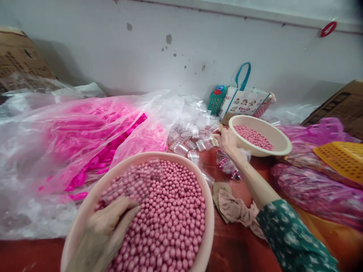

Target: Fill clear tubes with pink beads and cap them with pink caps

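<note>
Over the pink beads (170, 207), the left hand (104, 226) curls downward, its fingers' (124, 204) grip unclear.

Seemingly a white "4" on the red round sign (328, 28)

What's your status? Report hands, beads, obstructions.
Left hand over pink beads in large basin, at clear plastic; grip unclear. Right hand beside cream basin, near small clear bags; hold unclear. Crumpled cloth beside large basin, clear of both hands.
</note>
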A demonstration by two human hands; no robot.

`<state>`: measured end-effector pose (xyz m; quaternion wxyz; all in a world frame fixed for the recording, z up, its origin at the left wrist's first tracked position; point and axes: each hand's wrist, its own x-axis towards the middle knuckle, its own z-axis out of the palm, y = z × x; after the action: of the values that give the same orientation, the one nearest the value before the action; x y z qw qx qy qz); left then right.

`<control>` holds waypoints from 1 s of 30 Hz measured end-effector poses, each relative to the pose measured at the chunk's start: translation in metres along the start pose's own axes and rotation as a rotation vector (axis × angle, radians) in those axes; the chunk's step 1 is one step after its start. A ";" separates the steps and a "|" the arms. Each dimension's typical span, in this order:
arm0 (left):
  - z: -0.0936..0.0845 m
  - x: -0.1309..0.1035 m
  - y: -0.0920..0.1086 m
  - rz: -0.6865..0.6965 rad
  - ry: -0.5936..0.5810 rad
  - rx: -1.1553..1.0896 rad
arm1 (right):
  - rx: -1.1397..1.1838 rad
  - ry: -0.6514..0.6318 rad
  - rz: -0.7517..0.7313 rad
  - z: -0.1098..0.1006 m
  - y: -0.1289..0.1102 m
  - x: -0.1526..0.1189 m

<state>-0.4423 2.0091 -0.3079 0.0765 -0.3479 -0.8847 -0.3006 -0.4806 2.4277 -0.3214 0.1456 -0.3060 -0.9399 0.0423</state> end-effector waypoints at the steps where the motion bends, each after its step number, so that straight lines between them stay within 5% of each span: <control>1: 0.000 0.000 0.000 0.005 -0.003 0.006 | 0.001 -0.001 -0.046 0.008 -0.006 -0.002; 11: 0.001 0.000 -0.001 -0.003 -0.032 0.000 | -0.003 -0.094 -0.315 0.058 -0.042 -0.022; 19: -0.001 0.003 0.007 -0.110 -0.009 -0.060 | 0.138 -0.176 -0.399 0.047 -0.035 -0.074; 30: -0.021 -0.004 -0.001 -0.300 0.070 -0.220 | 0.524 -0.136 -0.278 0.024 -0.025 -0.090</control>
<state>-0.4412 1.9942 -0.2931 0.0232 -0.2077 -0.8852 -0.4156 -0.4326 2.3546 -0.3619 0.1609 -0.1231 -0.9373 0.2834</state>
